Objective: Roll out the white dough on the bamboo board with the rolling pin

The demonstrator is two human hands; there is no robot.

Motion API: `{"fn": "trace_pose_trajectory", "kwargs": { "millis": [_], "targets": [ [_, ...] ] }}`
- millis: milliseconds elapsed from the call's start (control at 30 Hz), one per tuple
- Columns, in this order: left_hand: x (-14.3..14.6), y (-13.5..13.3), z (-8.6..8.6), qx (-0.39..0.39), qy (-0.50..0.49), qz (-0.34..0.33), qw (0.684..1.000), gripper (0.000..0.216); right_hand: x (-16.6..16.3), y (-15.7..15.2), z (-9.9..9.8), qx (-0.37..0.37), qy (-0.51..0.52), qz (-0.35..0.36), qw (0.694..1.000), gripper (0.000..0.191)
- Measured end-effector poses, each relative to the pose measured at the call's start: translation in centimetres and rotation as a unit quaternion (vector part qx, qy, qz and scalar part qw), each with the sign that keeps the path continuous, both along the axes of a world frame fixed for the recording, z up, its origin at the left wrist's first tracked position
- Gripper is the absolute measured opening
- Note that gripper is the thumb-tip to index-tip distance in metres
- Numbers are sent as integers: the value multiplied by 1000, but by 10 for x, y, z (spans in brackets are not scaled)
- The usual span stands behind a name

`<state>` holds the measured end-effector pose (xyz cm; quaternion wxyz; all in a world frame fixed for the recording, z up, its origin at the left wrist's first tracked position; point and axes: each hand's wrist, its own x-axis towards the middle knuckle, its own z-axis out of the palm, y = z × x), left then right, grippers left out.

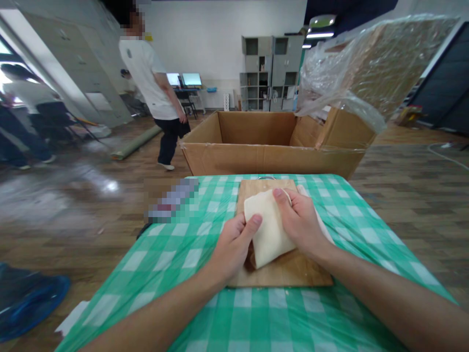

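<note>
My left hand is closed on the left edge of a cream-coloured sheet of dough, its thumb lying on top. At the upper right edge, my right hand pinches the same sheet, thumb in front and fingers behind. The dough is tilted up over a wooden cutting board, and its lower corner hangs close to the wood. Beside my right hand a pale strip shows along the board's right edge; most of it is hidden, so its kind is unclear.
A green and white checked cloth covers the table. Past its far edge stands a large open cardboard box with plastic wrap. A blurred-out object lies at the table's left edge. A person is at the left, beyond the table.
</note>
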<state>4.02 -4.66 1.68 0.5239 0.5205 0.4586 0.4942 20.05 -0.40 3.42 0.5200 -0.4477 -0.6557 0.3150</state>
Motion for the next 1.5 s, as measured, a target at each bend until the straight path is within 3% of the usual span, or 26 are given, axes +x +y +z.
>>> {"fn": "trace_pose_trajectory", "kwargs": {
  "millis": [167, 333, 600, 800, 1033, 1300, 1500],
  "targets": [
    [2, -3, 1, 35, 85, 57, 994, 47, 0, -1, 3, 61, -47, -33, 996, 50],
    [5, -5, 3, 47, 107, 73, 990, 50, 2, 1, 5, 49, -32, -59, 996, 50],
    [13, -5, 10, 92, 142, 172, 970, 38, -3, -8, 4, -34, 2, 40, 999, 48],
    [7, -1, 11, 88, 122, 170, 974, 45, -2, -8, 12, 29, -11, 20, 999, 43],
    [-2, 3, 14, 121, 162, 170, 964, 41, 0, -4, 15, 28, -47, 25, 998, 48],
    [2, 10, 10, 68, 27, 86, 994, 42, -5, -7, 6, -66, 31, 118, 990, 44],
    [-1, 9, 12, 103, 100, 171, 975, 39, -1, 0, 2, -185, 52, 119, 974, 62]
  ]
}}
